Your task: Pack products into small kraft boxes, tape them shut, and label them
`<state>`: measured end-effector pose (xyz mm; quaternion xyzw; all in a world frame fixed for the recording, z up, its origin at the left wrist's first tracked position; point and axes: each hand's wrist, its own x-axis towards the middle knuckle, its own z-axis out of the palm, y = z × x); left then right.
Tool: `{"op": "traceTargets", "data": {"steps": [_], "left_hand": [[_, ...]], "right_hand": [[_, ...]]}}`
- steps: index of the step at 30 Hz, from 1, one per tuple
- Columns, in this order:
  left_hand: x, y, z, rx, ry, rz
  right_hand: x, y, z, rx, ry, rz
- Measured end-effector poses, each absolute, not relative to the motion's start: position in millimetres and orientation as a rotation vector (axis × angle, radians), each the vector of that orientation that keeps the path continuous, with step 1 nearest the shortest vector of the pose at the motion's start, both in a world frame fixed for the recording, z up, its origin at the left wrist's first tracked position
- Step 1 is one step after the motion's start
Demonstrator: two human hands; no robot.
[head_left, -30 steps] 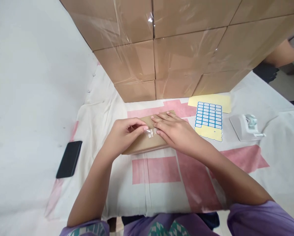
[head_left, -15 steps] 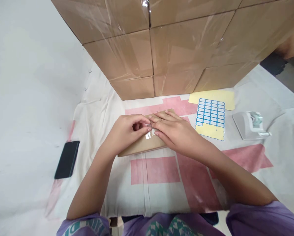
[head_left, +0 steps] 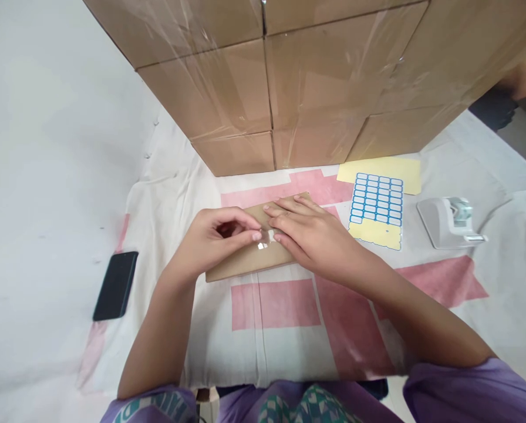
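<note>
A flat brown cardboard box (head_left: pixel 236 263) lies slightly aslant on the cloth-covered table. On its top shines a small piece of clear tape (head_left: pixel 264 241). My left hand (head_left: pixel 216 238) pinches the tape's left end between thumb and forefinger, just above the cardboard. My right hand (head_left: pixel 313 232) lies flat over the right part of the box, fingers stretched out, its fingertips beside the tape. It covers much of that side of the box, so the tape's right end is hard to make out.
Wrapped cardboard boxes (head_left: pixel 316 82) are stacked at the back. To the right are a label sheet (head_left: pixel 376 205), a yellow sheet (head_left: pixel 410 176) and a white tape dispenser (head_left: pixel 443 226). A black phone (head_left: pixel 115 286) lies left. Part of another person shows at the upper right.
My left hand has moved a little to the left, away from my right hand, still pinching the tape. My right hand stays flat on the box.
</note>
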<state>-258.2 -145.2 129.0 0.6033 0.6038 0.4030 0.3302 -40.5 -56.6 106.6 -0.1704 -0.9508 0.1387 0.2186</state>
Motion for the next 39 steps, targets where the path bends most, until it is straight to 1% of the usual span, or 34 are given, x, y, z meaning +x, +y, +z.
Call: {"op": "traceTargets", "data": {"steps": [4, 6, 8, 13, 21, 27, 35, 39], "left_hand": [[-257, -150, 128, 1.585, 1.527, 1.172], [-255, -150, 129, 1.590, 1.552, 1.285], [-254, -149, 130, 1.596, 1.575, 1.316], [-251, -142, 127, 1.618, 1.616, 1.051], [-257, -140, 130, 1.503, 1.514, 1.110], [-249, -137, 126, 1.641, 1.617, 0.880], [-245, -139, 128, 1.748, 1.755, 0.771], [-245, -139, 132, 1.822, 1.879, 0.706]], "right_hand": [[-41, -57, 107, -0.470, -2.625, 0.422], [-41, -57, 107, -0.475, -2.614, 0.442], [-41, -57, 108, -0.475, -2.617, 0.434], [-41, -56, 108, -0.466, -2.632, 0.440], [-41, -56, 107, -0.466, -2.614, 0.437], [-42, -55, 108, -0.455, -2.611, 0.495], [-43, -56, 108, -0.446, -2.596, 0.543], [-43, -57, 109, -0.455, -2.589, 0.505]]}}
